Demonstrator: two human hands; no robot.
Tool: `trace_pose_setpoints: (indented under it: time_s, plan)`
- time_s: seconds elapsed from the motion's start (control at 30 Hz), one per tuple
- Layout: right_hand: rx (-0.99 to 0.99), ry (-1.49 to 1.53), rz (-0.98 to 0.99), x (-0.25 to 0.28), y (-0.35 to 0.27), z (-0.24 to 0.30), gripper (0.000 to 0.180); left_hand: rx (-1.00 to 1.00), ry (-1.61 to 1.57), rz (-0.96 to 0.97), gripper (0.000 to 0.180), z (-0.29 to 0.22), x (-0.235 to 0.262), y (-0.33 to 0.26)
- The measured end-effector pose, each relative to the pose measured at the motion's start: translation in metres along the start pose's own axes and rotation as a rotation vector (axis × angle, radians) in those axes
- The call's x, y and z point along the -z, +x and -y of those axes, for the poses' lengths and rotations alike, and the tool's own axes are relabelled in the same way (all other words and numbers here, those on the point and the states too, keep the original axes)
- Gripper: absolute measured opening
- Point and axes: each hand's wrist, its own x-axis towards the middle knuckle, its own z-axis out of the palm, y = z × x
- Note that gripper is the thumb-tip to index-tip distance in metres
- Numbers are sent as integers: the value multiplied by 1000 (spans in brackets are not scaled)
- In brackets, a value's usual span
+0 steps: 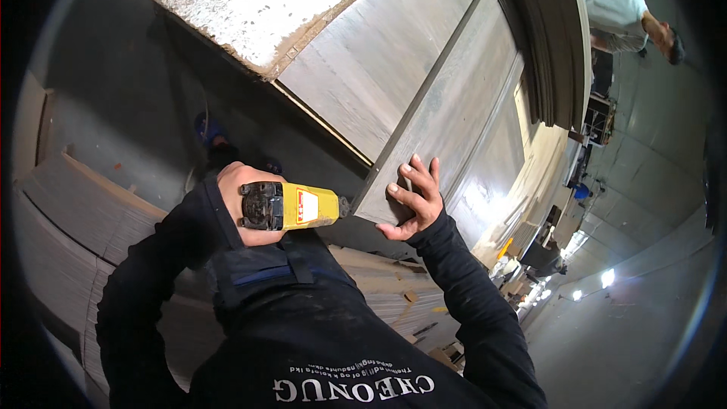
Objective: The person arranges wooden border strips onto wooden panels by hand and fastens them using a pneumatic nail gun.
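1 board lies under spread right fingers; left fingers wrap 1 yellow tool.

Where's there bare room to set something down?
The grey panel shows bare space between the white speckled board and the plank under the right hand. It's crowded at the dark board stack and around the yellow tool.
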Motion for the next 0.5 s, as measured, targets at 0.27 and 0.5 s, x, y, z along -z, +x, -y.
trace_pose_setpoints:
  time_s: [0.27,0.5]
  plan:
    - [17,12,-6,0,-1,-2,60,-28,-92,-63,21,8,-8,1]
    - [9,19,-13,0,-1,-1,59,-18,-107,-63,21,8,-6,4]
